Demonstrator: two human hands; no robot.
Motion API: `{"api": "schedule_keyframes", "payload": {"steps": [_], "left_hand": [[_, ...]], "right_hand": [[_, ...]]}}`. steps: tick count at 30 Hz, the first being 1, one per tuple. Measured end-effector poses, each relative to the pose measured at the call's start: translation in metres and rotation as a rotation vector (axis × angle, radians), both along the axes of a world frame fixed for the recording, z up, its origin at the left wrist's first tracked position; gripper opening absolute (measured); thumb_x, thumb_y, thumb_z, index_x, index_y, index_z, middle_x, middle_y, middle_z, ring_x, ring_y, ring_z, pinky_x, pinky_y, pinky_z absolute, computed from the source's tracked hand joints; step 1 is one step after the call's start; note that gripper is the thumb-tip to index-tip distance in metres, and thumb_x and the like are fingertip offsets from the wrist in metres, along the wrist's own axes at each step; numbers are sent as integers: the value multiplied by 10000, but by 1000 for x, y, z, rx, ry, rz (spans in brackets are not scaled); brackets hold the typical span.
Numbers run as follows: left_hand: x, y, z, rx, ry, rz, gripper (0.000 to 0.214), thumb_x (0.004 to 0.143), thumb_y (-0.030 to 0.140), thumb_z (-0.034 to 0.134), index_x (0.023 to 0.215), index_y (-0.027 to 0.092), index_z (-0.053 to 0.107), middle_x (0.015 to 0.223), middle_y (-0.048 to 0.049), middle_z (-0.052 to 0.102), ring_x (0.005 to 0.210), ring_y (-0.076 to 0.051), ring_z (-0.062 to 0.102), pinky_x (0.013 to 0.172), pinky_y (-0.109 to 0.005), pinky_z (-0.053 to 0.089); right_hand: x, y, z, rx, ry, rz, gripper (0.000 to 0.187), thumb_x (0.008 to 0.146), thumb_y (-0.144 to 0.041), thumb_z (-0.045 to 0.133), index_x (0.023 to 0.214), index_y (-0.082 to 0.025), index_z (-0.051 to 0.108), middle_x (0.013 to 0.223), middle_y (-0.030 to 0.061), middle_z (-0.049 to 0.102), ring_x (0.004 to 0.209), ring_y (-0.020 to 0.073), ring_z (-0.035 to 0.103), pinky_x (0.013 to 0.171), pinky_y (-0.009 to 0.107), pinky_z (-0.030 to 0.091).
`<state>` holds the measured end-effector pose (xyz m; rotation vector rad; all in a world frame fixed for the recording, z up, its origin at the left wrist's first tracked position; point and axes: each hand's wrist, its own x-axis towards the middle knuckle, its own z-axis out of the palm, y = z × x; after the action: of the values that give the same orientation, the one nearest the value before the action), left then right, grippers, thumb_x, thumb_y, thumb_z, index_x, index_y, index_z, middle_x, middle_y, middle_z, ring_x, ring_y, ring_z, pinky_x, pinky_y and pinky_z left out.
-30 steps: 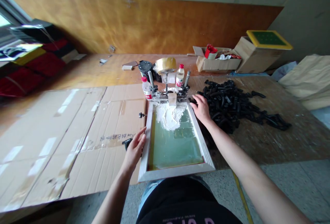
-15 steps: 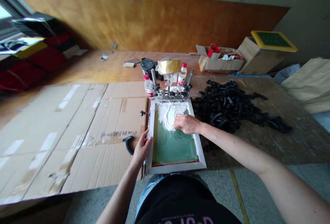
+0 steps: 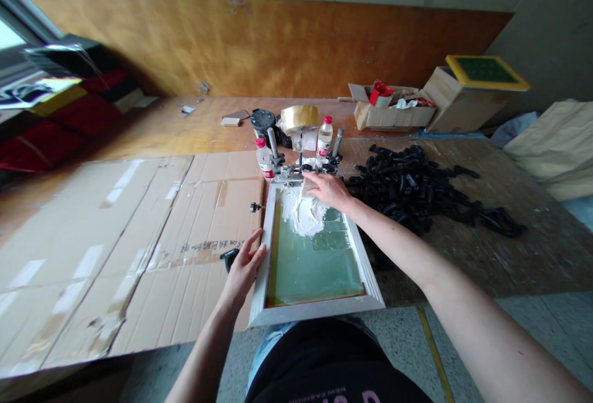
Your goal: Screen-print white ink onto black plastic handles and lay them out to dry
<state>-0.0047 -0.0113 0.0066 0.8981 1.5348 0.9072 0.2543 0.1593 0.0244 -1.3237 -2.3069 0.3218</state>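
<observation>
A silkscreen frame (image 3: 370,288) with green mesh lies before me, its far end at a metal clamp (image 3: 290,175). White paste (image 3: 306,217) is spread over the far part of the mesh. My right hand (image 3: 331,191) is closed on a small pale scraper (image 3: 307,186) at the paste's far edge, near the clamp. By the frame's left side is my left hand (image 3: 244,268), fingers apart, thumb and fingertips at the frame's edge. A curved black piece (image 3: 228,257) on the cardboard is partly hidden behind that hand.
A heap of black curved parts (image 3: 407,186) covers the table on the right. Cardboard sheets (image 3: 152,236) lie at left. Behind the clamp stand two red-capped bottles (image 3: 325,137), a dark tub (image 3: 263,123) and a tape roll (image 3: 299,117). An open carton (image 3: 393,115) sits at the back right.
My right hand has moved the scraper away from me, from the paste's near right edge to its far edge. The frame's near end looks larger and higher. My left hand has shifted slightly left.
</observation>
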Motion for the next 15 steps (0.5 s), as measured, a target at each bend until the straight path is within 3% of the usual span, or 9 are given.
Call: {"api": "schedule_keyframes", "payload": {"steps": [2,4,8,10,12,15], "left_hand": [[-1,5,21,31,-21,13,746,722,672,648,1325,239,570,881,-14,716,622,-139,606,513,-216,439],[-2,15,40,70,-59,25,657,749,692,607,1212,228,643,896,-14,712,602,-131,594,505,-221,448],[7,53,68,348,-294,123,529,785,647,600,1080,213,663,952,-32,707,731,-153,648,615,-250,526],[15,70,77,442,-386,129,461,798,573,622,1084,212,648,997,-48,701,851,-179,667,661,-262,547],[24,78,79,443,-421,149,428,825,529,602,1122,221,622,974,-49,701,876,-180,670,644,-254,551],[42,66,63,314,-439,211,437,854,544,563,1146,220,584,950,-53,709,811,-163,678,598,-238,545]], "right_hand": [[10,22,10,-10,-29,-162,564,835,-308,704,1366,-296,517,1019,44,715,884,223,647,798,325,474],[32,32,12,6,-3,-313,467,878,-350,637,1333,-288,548,975,42,721,854,228,651,788,331,469],[79,15,-13,-90,133,-526,275,946,-280,458,1126,-203,651,856,48,703,793,214,639,748,324,468],[83,-7,-37,-173,162,-488,229,924,-261,491,1057,-195,665,833,37,690,791,202,628,742,312,472],[72,-30,-60,-205,150,-337,235,853,-272,633,1078,-210,663,885,28,689,840,190,619,778,304,471],[39,-59,-80,-177,26,-96,360,775,-251,756,1123,-242,664,1022,48,660,985,205,577,875,341,445]]}}
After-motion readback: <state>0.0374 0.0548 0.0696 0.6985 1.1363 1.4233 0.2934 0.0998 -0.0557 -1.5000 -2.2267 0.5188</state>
